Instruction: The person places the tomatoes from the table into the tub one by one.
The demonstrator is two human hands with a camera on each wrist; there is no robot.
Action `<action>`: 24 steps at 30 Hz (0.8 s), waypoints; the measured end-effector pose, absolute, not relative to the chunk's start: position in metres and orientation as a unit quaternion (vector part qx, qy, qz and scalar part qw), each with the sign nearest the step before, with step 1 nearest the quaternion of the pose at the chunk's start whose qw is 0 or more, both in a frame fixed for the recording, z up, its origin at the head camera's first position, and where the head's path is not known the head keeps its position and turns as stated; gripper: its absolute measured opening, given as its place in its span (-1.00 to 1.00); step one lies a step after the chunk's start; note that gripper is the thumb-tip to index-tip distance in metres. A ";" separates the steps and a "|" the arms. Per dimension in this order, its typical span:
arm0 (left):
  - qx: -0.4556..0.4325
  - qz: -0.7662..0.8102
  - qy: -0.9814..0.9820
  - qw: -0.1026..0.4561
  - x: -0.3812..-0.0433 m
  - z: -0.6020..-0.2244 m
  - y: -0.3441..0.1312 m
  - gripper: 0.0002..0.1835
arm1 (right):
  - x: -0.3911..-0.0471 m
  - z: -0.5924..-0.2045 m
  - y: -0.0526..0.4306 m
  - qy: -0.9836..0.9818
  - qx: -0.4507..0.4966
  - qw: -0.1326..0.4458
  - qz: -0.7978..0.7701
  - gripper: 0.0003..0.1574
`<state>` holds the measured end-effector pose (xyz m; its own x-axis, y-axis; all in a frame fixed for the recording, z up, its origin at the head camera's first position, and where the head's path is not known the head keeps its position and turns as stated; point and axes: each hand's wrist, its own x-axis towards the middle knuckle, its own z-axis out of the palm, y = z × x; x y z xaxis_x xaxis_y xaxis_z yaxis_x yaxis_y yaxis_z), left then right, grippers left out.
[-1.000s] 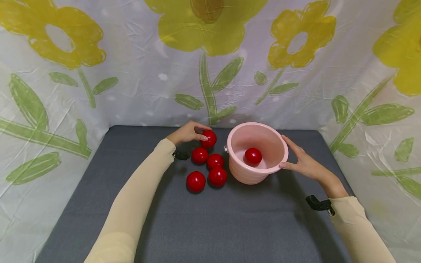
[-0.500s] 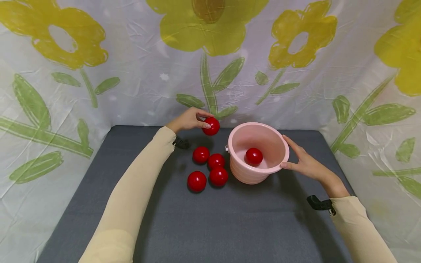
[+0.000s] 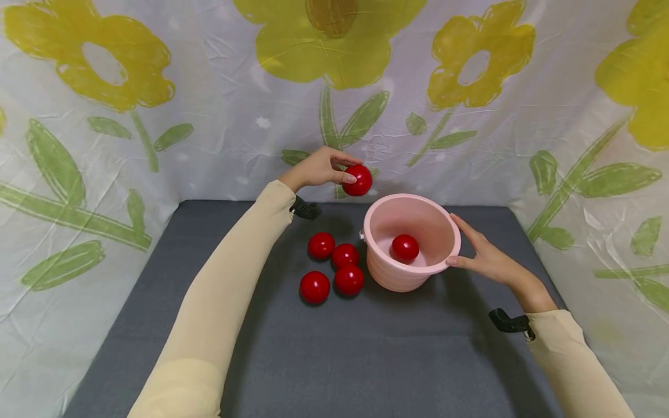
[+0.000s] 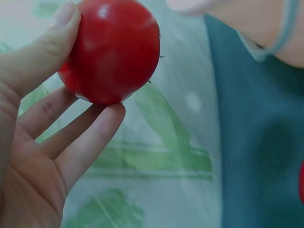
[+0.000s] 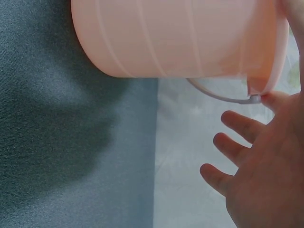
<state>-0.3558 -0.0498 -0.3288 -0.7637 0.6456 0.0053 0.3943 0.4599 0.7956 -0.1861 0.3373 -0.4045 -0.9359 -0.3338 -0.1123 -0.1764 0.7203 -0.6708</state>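
Observation:
My left hand [image 3: 321, 166] pinches a red tomato [image 3: 358, 180] between thumb and fingers, raised above the table just left of and behind the pink bucket [image 3: 381, 273]. In the left wrist view the tomato [image 4: 116, 50] sits at the fingertips, with dark stem tips poking out on its far side. A second tomato [image 3: 405, 248] lies inside the bucket. My right hand [image 3: 488, 258] rests against the bucket's right rim, thumb and forefinger spread along it. The right wrist view shows its other fingers [image 5: 232, 147] extended, away from the bucket wall [image 5: 166, 38].
Left of the bucket several tomatoes lie grouped on the dark grey table cloth [image 3: 397, 354], one of them a front tomato [image 3: 315, 287]. The bucket's thin handle [image 5: 218, 97] hangs behind it. A flower-printed curtain [image 3: 219, 145] closes off the back and sides.
My left hand has lifted the tomato off the table behind the group and carried it up and to the right, toward the bucket. The right hand stays on the rim.

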 end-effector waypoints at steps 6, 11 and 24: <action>0.327 0.428 0.825 0.170 -0.355 -0.310 -0.020 -0.48 | -0.186 -0.406 0.338 0.919 -0.139 0.114 -0.351 0.31; 0.350 0.412 0.822 0.177 -0.352 -0.303 0.006 -0.48 | -0.186 -0.406 0.338 0.921 -0.136 0.115 -0.347 0.32; 0.395 0.390 0.804 0.214 -0.338 -0.311 0.064 -0.48 | -0.189 -0.404 0.337 0.924 -0.118 0.130 -0.339 0.32</action>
<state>-0.3379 0.0644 -0.3114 -0.5969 0.8015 -0.0363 0.4680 0.3845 0.7957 -0.1888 0.3373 -0.4040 -0.9382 -0.3067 -0.1602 -0.1302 0.7419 -0.6577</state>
